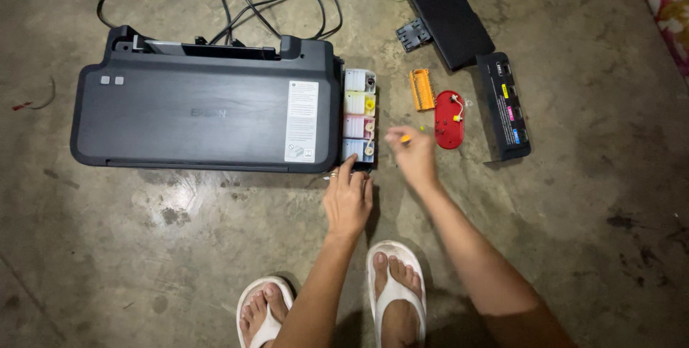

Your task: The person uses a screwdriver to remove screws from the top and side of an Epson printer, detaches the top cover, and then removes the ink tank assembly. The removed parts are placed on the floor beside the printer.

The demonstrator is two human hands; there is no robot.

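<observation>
A dark grey plastic inkjet printer [204,111] lies flat on the bare concrete floor [143,247], stretching away to the left of the fingers. At its right end sits the row of translucent ink tanks [359,116], just above the left hand [348,201]. That hand rests with its fingers loosely together, the index tip touching the lowest tank's bottom corner; it steadies rather than grips. The step in hand looks like work on the tank caps. Just right of it, the right hand [414,156] hovers with its fingers pinched shut on a small yellow bit [405,138], probably a cap or plug. Any next move would need a careful, level hold so no ink spills. Beyond those fingers lie an orange ribbed plastic piece [422,90], a red oval plastic cover [449,119] and a black oblong tank lid [504,105].
</observation>
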